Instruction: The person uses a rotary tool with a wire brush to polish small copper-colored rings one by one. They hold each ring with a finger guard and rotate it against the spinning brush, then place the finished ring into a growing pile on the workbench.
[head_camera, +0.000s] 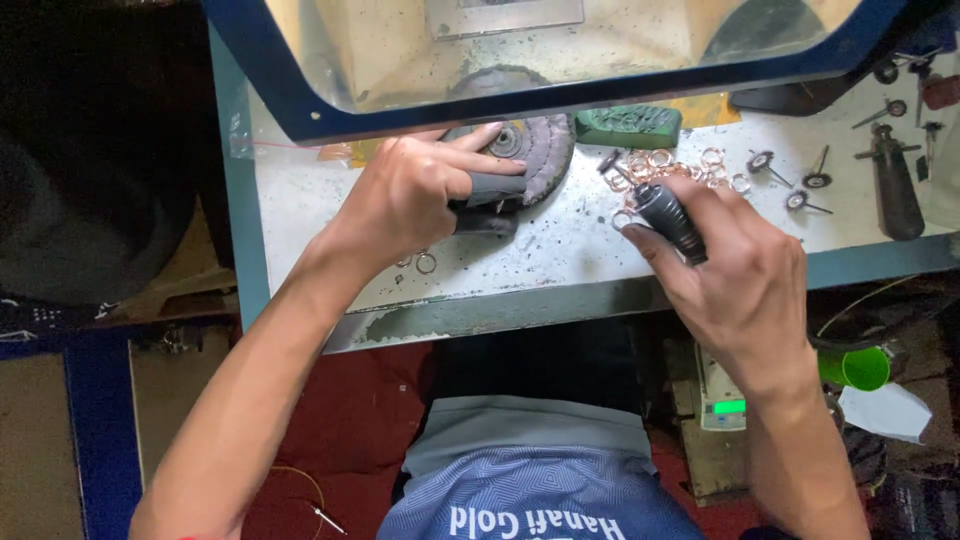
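Note:
My left hand (415, 195) rests on the worn bench top beside a cloth buffing wheel (535, 140), its fingers wrapped around a dark grey piece (495, 190) held next to the wheel. My right hand (735, 275) grips a black ribbed rotary handpiece (668, 217), its tip pointing up-left toward a heap of several small copper-coloured rings (660, 165). One ring (624, 218) lies just left of the handpiece tip. Two more rings (424, 263) lie near my left wrist.
A green block of polishing compound (628, 125) lies behind the rings. Small mounted brushes and burrs (805, 185) and a dark tool (893, 185) sit at the right. A blue-framed hood (560, 80) overhangs the wheel. A green cup (860, 368) stands below the bench (560, 250).

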